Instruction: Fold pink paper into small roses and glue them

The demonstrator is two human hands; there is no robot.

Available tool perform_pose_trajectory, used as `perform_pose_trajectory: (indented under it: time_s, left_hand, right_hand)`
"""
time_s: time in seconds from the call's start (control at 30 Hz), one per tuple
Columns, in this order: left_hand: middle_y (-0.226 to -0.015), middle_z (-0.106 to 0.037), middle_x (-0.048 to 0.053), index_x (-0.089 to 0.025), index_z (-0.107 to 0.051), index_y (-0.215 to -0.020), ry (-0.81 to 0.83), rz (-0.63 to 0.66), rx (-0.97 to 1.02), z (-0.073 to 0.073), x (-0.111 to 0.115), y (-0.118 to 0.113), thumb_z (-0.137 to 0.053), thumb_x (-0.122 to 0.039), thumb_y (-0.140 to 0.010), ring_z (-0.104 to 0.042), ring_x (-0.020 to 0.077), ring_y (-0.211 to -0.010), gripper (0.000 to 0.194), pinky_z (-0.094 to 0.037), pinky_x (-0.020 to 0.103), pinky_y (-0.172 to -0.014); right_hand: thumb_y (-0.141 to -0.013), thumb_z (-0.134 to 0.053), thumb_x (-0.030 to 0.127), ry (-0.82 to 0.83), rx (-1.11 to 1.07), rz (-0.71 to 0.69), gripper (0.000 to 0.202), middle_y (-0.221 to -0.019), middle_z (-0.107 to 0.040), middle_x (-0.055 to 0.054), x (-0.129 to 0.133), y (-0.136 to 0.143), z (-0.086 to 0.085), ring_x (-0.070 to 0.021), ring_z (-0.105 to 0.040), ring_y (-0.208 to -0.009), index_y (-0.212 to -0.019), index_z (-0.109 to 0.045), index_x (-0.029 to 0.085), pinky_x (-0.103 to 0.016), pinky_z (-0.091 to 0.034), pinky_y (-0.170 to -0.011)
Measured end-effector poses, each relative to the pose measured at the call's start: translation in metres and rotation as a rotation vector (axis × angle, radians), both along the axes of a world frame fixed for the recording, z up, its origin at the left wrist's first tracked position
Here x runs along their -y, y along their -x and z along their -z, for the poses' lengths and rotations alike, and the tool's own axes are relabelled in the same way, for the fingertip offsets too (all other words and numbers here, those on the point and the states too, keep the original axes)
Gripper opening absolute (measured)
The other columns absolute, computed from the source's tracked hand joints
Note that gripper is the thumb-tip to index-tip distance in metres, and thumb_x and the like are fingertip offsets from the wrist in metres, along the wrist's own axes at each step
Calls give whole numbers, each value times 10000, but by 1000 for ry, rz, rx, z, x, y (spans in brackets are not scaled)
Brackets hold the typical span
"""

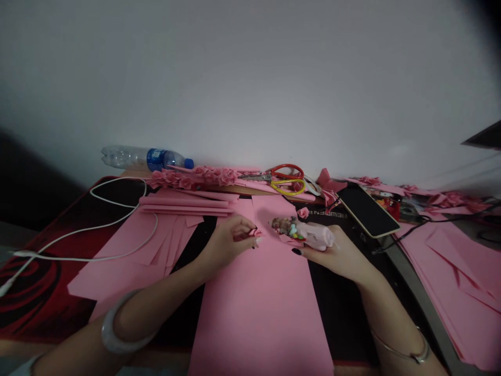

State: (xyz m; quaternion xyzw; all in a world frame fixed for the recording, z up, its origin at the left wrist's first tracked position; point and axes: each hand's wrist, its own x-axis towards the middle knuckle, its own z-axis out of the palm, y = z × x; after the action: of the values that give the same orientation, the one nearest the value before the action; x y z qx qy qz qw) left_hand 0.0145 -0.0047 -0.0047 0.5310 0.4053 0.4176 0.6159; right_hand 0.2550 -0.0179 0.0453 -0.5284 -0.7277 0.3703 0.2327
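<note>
My left hand (225, 243) pinches a small pink paper flower (256, 233) between thumb and fingertips, above a long pink paper sheet (260, 303). Just to the right, my right hand (342, 258) is wrapped round a pale pink object with a narrow tip and colourful decorations (315, 235). Its tip points left toward the flower, with a gap between them; its exact kind is not clear. A small rolled paper rose (303, 212) lies just beyond it.
Rolled pink paper (186, 203) and loose sheets (129, 256) lie left, with a white cable (94, 259) across. Behind are a plastic bottle (129, 156), paper roses (219, 176) and scissors (287, 180). A phone (368, 209) and paper stack (462, 292) are right.
</note>
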Motion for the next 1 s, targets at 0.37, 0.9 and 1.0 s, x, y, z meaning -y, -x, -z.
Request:
perform_pose_trajectory:
  time_s: [0.37, 0.9, 1.0]
  left_hand:
    - [-711, -609, -10, -137, -540, -785, 35, -3, 66, 4, -2, -1, -714, -149, -672, -601, 105, -645, 208, -479, 240, -641]
    - [-726, -619, -2, -131, -538, -797, 54, -12, 70, 1, -2, -1, -715, -175, -677, -600, 106, -635, 219, -483, 250, -641]
    - [-730, -617, -5, -132, -537, -791, 56, -12, 77, 2, -1, -1, -724, -165, -666, -600, 104, -641, 227, -484, 245, -641]
  right_hand:
    - [-707, -643, 313, -59, 367, 47, 223, -655, -631, -15, 5, -44, -26, -169, -542, -555, -858, -669, 151, -236, -400, -465]
    - [-690, -563, 262, 43, 714, 139, 279, -779, -662, -25, 12, -88, -8, -197, -620, -650, -962, -567, 201, -260, -423, -558]
    - [-669, -579, 242, 11, 749, 172, 309, -831, -654, -54, 8, -91, 1, -214, -621, -693, -970, -539, 186, -277, -425, -586]
